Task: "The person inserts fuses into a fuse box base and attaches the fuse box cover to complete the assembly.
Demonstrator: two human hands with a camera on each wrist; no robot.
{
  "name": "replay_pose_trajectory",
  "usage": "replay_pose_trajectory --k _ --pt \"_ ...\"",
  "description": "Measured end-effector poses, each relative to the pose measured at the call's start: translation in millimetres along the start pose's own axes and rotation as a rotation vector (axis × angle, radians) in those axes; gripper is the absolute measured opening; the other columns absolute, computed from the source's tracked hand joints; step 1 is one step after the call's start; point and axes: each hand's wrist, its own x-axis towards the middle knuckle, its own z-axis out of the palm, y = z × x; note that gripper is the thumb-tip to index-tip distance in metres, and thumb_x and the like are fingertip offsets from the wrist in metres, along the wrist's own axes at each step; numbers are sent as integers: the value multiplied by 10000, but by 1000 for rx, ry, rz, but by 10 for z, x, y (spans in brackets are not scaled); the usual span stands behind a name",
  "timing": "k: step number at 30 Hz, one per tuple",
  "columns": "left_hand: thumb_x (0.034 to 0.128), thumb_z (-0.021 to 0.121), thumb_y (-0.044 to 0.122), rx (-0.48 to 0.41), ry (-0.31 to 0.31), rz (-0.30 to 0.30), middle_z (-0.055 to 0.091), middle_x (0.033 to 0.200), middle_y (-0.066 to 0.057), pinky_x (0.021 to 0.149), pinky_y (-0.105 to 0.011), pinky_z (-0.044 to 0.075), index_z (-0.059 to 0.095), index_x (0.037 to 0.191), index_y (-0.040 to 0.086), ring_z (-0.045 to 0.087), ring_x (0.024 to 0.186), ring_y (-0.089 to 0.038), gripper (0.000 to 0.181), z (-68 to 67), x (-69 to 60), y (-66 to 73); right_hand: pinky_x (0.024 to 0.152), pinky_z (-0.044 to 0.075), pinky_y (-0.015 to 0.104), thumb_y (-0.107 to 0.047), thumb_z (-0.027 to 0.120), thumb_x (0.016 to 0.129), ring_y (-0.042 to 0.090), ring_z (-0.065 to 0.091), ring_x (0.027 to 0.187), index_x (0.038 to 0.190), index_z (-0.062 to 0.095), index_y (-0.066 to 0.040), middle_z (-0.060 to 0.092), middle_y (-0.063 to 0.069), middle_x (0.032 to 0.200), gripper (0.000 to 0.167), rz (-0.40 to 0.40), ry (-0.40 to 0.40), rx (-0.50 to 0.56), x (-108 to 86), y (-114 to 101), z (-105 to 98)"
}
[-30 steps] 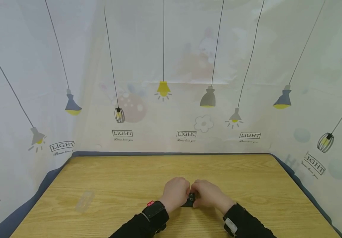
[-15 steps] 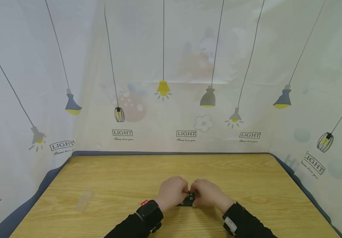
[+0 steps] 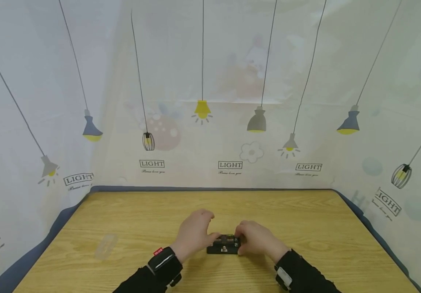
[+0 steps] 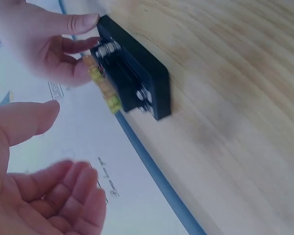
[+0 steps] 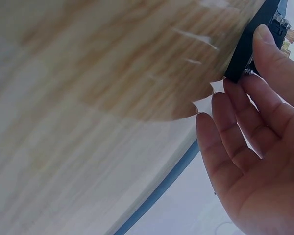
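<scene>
A small black block (image 3: 217,249) lies on the table in front of me, with metal screws at its ends and a yellow and copper-coloured piece on top. My right hand (image 3: 257,237) pinches its right end between thumb and fingers. In the right wrist view the thumb lies on the dark body (image 5: 245,51) and the fingertips touch its end. To the left, my left hand (image 3: 193,232) is spread with thumb and fingers apart, holding nothing. The left wrist view shows that hand (image 4: 44,181) clear of the block (image 4: 142,63).
The block rests on a wood-grain table (image 3: 140,219) with a blue-grey edge along the back and sides. A translucent oval mark or patch (image 3: 105,246) is at the table's left. Behind stands a pale curtain (image 3: 181,61) printed with hanging lamps.
My left hand has let go of the block's top and drawn back to the left, its fingers opening. More of the block now shows. My right hand has stayed on the right end.
</scene>
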Motion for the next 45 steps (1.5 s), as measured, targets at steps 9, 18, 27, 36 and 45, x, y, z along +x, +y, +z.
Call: replay_pose_trajectory --k 9,18,27,36,45 --pt "752 857 403 51 79 -108 570 1242 -277 912 -504 490 500 1340 -101 569 1119 -419 852 -107 -122 -264 784 497 390 -175 891 720 149 550 819 960 687 -119 578 -51 899 320 9 -14 12 -14 -11 -12" --pt "731 856 455 114 113 -246 511 1315 -301 931 -621 419 439 1393 -90 481 1213 -481 954 -309 -284 -622 779 496 388 -182 894 717 139 540 810 956 685 -121 574 -55 896 323 11 -9 4 -13 -13 -6" --pt "737 842 473 134 89 -393 448 1353 -347 906 -682 379 353 1424 -98 440 1211 -543 1018 -517 -464 -1055 778 494 386 -191 900 708 134 528 806 945 685 -128 573 -60 895 325 17 -9 -5 -13 -18 -5" --pt "728 813 546 128 14 -552 367 1357 -412 905 -724 320 253 1448 -111 359 1224 -604 1124 -625 -641 -1466 754 483 380 -181 892 719 134 512 788 954 688 -125 562 -60 884 317 26 -25 17 -17 -36 -26" --pt "701 836 502 142 -22 -631 439 1211 -415 844 -708 359 340 1339 -151 420 1119 -614 1039 -703 -816 -1725 742 480 369 -191 892 723 125 504 776 962 690 -132 553 -67 873 318 20 -25 22 -20 -25 -25"
